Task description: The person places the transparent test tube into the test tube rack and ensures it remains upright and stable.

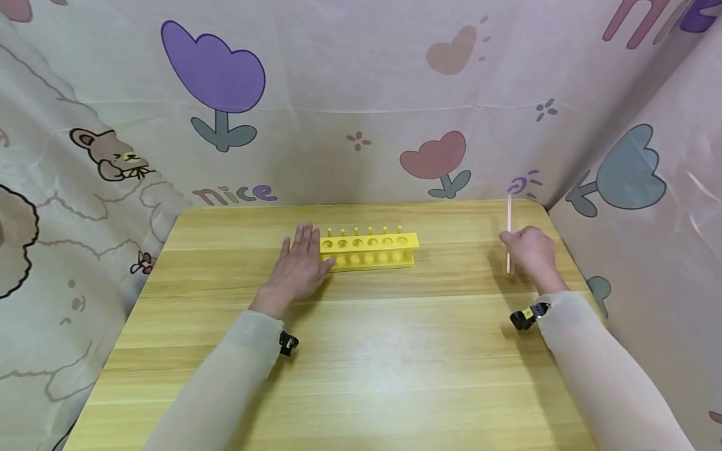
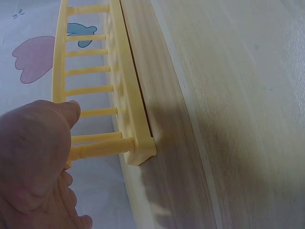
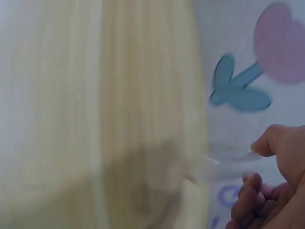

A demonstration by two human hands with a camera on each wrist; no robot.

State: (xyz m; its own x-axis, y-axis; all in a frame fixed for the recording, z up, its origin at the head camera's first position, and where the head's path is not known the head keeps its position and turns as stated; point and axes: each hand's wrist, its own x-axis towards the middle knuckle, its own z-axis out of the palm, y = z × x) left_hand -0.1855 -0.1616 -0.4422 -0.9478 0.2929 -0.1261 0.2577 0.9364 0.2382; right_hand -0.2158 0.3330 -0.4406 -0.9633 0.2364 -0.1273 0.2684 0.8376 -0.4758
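A yellow test tube rack [image 1: 369, 250] with a row of holes and upright pegs stands on the table. My left hand [image 1: 296, 266] is at its left end with fingers straight. The left thumb [image 2: 71, 113] touches the rack's front edge, and the yellow bars [image 2: 90, 89] extend beyond it in the left wrist view. Off to the right, my right hand [image 1: 533, 254] pinches a clear, slender test tube [image 1: 510, 219] between thumb and fingers, holding it upright. In the right wrist view the test tube [image 3: 214, 167] is blurred and see-through.
The wooden table [image 1: 366, 357] ends at a patterned cloth backdrop [image 1: 338, 113], with more cloth along both sides. Small black cameras sit at the left wrist [image 1: 288, 343] and right wrist [image 1: 529, 316].
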